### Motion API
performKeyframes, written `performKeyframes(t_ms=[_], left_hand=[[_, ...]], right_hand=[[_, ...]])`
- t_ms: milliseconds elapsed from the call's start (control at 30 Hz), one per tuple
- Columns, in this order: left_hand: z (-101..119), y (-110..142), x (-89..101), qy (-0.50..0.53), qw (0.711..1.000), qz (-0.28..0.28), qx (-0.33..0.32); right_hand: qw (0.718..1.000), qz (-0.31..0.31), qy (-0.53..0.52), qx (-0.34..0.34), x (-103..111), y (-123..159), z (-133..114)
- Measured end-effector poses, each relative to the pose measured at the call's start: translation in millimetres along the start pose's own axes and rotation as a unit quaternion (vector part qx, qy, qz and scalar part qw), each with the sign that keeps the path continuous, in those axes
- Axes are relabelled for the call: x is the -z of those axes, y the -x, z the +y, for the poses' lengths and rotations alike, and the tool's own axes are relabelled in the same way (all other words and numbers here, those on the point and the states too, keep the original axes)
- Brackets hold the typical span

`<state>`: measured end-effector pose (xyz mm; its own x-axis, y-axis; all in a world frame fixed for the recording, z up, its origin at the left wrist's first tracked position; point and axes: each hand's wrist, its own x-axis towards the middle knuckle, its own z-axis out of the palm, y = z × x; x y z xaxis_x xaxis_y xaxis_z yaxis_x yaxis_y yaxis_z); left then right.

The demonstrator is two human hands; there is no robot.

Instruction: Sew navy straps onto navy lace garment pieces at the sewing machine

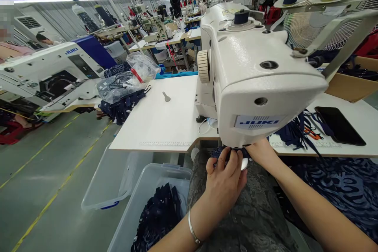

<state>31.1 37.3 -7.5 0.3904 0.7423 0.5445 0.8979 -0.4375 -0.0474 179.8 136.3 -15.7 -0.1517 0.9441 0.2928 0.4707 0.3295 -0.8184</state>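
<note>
Closely tucked under the head of a white sewing machine [268, 90], both hands worked near one bunch of dark navy cloth [217, 152], which lay at the left hand's [222, 179] fingertips. Those fingers were bent over the cloth and touched it, though whether they gripped or only pressed it could not be told; a bracelet [192, 228] circled that wrist. The right hand [259, 150] reached in from the other side, mostly hidden behind the machine, so its hold could not be told either. Below and left of the left hand, a clear bin [144, 185] held navy pieces [159, 216]. Beyond that hand, to its left, a small metal piece [166, 97] lay on the white table [165, 124]. To the right of the right hand were navy strips [291, 132] and, farther out, a black phone [339, 125], with patterned fabric [342, 193] beside the right forearm
</note>
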Motion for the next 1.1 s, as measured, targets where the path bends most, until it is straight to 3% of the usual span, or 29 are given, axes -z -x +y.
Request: performKeyframes(t_ms=[567, 833, 1100], left_hand=[[4, -1, 0.6, -0.023, 1.000, 0.015, 0.015], [7, 5, -7.3, -0.041, 0.998, 0.042, 0.038], [9, 6, -9.9, -0.041, 0.998, 0.036, 0.029]], right_hand=[[0.998, -0.015, 0.039, 0.038, 0, 0, 1], [0.995, -0.011, 0.053, 0.086, -4, -5, 9], [0.996, -0.013, 0.039, 0.082, -7, -5, 14]])
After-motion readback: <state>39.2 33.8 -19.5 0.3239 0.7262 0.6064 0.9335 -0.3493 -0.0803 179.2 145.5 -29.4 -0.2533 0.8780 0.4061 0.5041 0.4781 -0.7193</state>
